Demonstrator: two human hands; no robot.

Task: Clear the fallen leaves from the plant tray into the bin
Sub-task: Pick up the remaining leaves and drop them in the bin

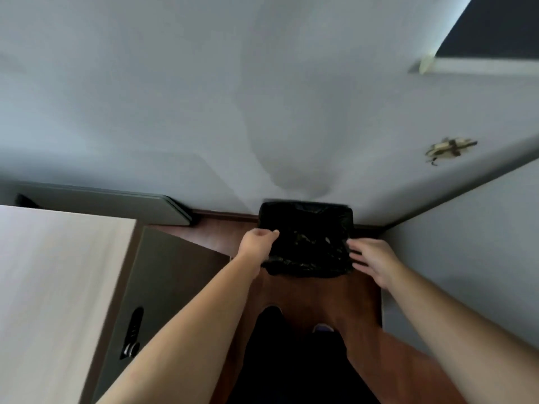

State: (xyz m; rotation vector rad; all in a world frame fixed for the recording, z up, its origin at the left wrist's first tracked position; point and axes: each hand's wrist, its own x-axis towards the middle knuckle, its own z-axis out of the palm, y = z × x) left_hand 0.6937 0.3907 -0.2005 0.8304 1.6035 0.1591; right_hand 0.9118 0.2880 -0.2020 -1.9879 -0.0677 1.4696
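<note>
Grey walls (262,97) meet at a corner where the bin (306,240), lined with a black bag, stands on the wooden floor (315,295). Left hand (258,243) hovers at its left rim, fingers curled together; right hand (376,260) at its right, fingers apart.

The square bin's crinkled black plastic liner (306,243) looks thin and faintly glossy where it folds. The reddish-brown wooden floor (315,293) has a smooth, slightly shiny finish, while the pale painted wall (204,97) is matt. The light wood-grain tabletop (52,287) looks smooth and matt.
</note>
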